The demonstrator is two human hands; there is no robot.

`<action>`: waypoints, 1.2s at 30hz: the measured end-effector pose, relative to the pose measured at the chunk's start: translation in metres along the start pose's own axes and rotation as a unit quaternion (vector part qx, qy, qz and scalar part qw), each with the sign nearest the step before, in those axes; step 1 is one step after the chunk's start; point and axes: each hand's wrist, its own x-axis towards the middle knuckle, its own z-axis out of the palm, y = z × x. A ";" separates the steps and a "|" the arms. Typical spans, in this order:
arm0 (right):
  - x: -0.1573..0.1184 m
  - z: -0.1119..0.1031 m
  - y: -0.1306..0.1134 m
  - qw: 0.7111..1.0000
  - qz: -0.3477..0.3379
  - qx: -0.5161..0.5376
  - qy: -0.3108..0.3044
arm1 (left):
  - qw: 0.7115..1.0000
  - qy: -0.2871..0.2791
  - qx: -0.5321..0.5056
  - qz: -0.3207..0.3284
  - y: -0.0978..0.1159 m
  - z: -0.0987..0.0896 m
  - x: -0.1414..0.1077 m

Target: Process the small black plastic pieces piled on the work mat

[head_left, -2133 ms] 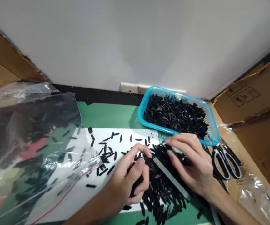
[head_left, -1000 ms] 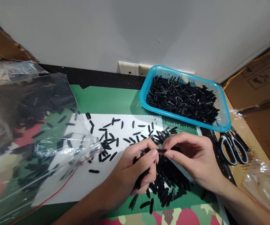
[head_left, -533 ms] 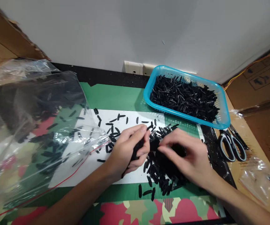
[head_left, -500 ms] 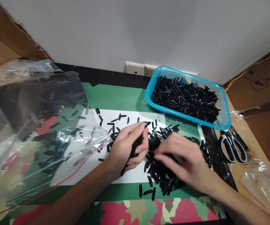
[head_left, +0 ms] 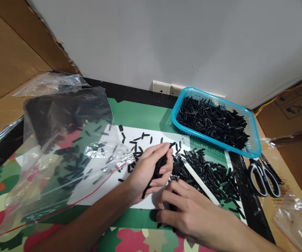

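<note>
My left hand (head_left: 153, 171) is wrapped round a bundle of thin black pieces, their ends poking out above and below the fingers. Just right of it, low over the near side of the pile, my right hand (head_left: 185, 210) has curled fingers round black pieces, only partly seen between them. The pile of black pieces (head_left: 214, 176) spreads over white paper (head_left: 88, 190) and a green surface. A white stick-like tool (head_left: 200, 182) lies on the pile. More black pieces fill a blue basket (head_left: 216, 144) behind.
A large clear zip bag (head_left: 62, 154) with black pieces showing in or through it covers the left side. Scissors (head_left: 263, 178) lie at the right, near a small clear bag (head_left: 295, 220). Cardboard stands at both sides, and a socket (head_left: 162, 87) is on the wall.
My right hand has moved down and left to the pile's near edge, uncovering the white tool. My left hand still grips its bundle. The whole view has shifted slightly.
</note>
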 end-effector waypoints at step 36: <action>-0.018 -0.017 0.038 0.841 0.251 0.309 0.368 | 0.981 -0.024 0.098 -0.166 -0.005 0.009 0.001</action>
